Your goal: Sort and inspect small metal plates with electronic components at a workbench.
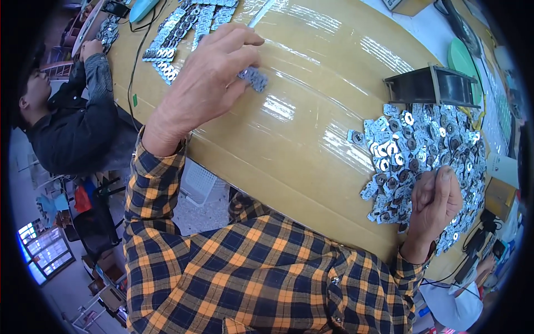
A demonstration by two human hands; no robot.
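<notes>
My left hand (208, 78) is raised over the left part of the table, near rows of small metal parts (192, 25). Its thumb and fingers are closed on a small grey metal part (255, 79) with notched edges. On the right, my right hand (436, 199) hovers over or rests on a wide heap of loose metal parts (423, 139), flat plates with round discs. The fingers there are curled with the thumb pressed against them. Whatever they may hold is hidden.
A black open-sided bin (434, 86) stands behind the heap, with a green lid-like disc (466, 67) beyond. Glossy tape strips cover the yellow-brown tabletop (300, 150). A co-worker (72, 117) sits at the far left, hands near more parts. A cable runs along that side.
</notes>
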